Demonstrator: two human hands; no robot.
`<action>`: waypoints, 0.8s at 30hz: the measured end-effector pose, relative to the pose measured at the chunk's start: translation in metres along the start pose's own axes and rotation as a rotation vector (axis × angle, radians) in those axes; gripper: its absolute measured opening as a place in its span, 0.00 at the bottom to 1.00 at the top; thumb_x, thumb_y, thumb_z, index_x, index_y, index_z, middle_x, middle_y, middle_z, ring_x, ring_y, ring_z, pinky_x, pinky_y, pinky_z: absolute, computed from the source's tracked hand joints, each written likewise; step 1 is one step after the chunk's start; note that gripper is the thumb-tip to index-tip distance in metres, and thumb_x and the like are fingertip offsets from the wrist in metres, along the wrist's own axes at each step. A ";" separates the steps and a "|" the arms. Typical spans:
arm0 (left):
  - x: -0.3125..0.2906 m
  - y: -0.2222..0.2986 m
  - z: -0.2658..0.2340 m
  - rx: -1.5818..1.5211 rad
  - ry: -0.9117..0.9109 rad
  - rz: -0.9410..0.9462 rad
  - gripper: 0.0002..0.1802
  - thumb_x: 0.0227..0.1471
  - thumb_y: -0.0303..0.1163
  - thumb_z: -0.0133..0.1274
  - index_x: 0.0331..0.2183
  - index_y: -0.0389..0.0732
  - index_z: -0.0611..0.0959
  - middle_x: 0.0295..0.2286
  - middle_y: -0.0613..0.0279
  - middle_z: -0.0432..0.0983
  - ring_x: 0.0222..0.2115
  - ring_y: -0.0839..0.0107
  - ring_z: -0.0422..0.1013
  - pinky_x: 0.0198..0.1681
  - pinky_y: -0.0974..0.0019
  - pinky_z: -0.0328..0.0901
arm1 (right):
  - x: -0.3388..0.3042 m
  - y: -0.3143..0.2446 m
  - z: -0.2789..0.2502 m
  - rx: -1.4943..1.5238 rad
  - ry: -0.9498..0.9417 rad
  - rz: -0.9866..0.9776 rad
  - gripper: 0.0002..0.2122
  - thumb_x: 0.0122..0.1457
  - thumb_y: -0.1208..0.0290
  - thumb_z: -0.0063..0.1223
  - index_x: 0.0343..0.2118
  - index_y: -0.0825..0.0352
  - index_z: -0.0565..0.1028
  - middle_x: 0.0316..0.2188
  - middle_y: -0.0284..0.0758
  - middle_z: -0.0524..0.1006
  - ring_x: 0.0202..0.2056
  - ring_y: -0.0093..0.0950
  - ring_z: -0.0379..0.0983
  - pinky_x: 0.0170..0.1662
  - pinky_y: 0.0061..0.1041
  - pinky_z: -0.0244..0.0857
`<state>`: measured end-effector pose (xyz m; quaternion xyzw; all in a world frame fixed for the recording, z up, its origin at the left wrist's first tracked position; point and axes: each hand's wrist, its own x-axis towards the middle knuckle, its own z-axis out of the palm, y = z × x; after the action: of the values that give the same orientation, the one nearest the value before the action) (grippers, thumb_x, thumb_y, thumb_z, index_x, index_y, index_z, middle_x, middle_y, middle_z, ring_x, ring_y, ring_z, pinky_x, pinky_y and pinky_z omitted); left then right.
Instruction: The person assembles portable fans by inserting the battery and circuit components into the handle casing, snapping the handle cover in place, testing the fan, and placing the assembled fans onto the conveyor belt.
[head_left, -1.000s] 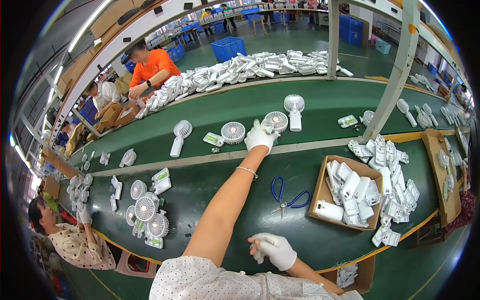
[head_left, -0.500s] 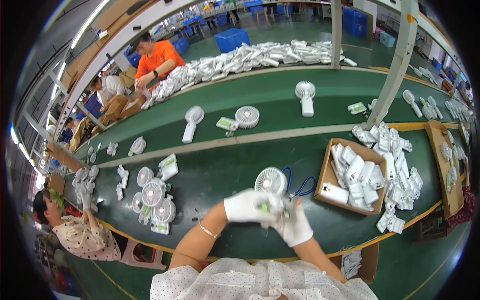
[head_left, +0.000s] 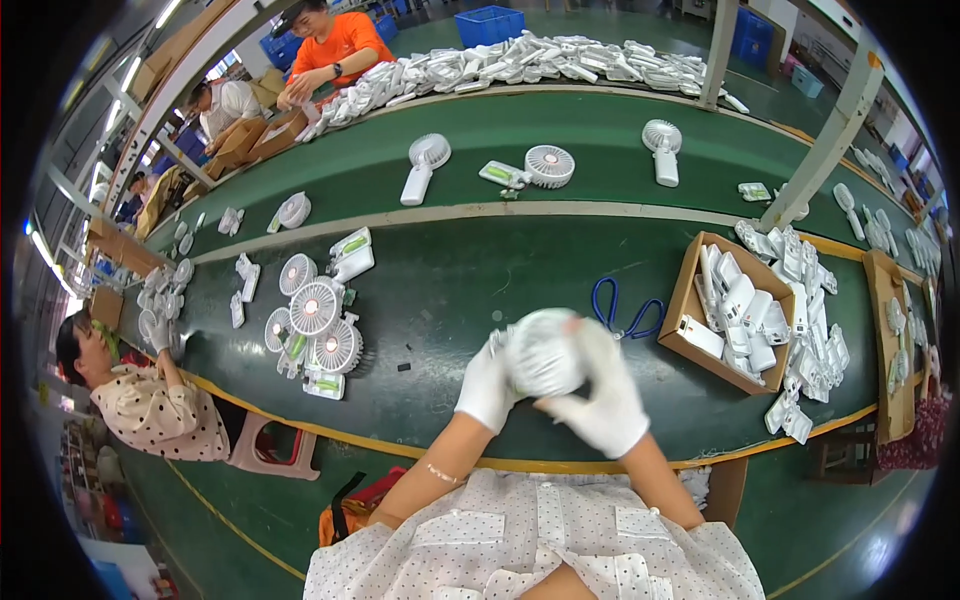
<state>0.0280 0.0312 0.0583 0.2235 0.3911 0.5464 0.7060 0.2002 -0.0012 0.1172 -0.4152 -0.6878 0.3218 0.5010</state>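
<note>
A white fan head [head_left: 545, 352], smeared by motion, is held between my two gloved hands above the green bench. My left hand [head_left: 488, 386] grips its left side with closed fingers. Around its right side curls my right hand [head_left: 606, 402], thumb low and fingers near the top. Whatever hangs under the fan head is hidden. Just beyond my right hand lies a small cutting tool with blue loop handles [head_left: 628, 312]. To the left is a cluster of white fan heads [head_left: 315, 306] with green parts attached.
A cardboard box [head_left: 722, 365] of white handle shells stands at the right, beside a pile of more shells [head_left: 812, 345]. Fans lie spaced along the far green belt [head_left: 350, 182]. A metal post [head_left: 825, 135] rises at the right. One co-worker [head_left: 160, 400] sits at the left.
My hands have brought the fan head up between them; its grille faced up on the bench side before, and the green part near my fingers is now hidden. The whole view has shifted.
</note>
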 end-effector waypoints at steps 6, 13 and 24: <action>0.012 -0.006 -0.003 -0.529 0.060 -0.169 0.07 0.59 0.30 0.53 0.40 0.40 0.77 0.30 0.60 0.76 0.29 0.68 0.74 0.34 0.66 0.72 | -0.002 -0.026 0.029 -0.469 -0.182 -0.121 0.40 0.32 0.65 0.75 0.53 0.65 0.69 0.55 0.46 0.66 0.56 0.46 0.63 0.56 0.41 0.58; 0.009 0.000 0.004 0.047 0.125 0.163 0.20 0.57 0.25 0.54 0.51 0.35 0.75 0.40 0.58 0.77 0.37 0.75 0.75 0.42 0.71 0.70 | 0.017 -0.014 -0.005 0.951 -0.076 0.588 0.21 0.56 0.73 0.55 0.53 0.74 0.70 0.47 0.40 0.76 0.47 0.26 0.74 0.51 0.26 0.68; -0.036 0.019 0.028 0.517 -0.300 -0.220 0.16 0.56 0.30 0.54 0.45 0.34 0.72 0.31 0.60 0.78 0.21 0.76 0.74 0.22 0.72 0.71 | 0.011 0.034 0.006 0.974 0.207 0.514 0.14 0.62 0.74 0.50 0.48 0.75 0.73 0.43 0.37 0.78 0.43 0.23 0.74 0.49 0.24 0.67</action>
<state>0.0356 0.0056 0.1003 0.4299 0.4304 0.3103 0.7305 0.2017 0.0233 0.0909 -0.3196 -0.2836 0.6717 0.6052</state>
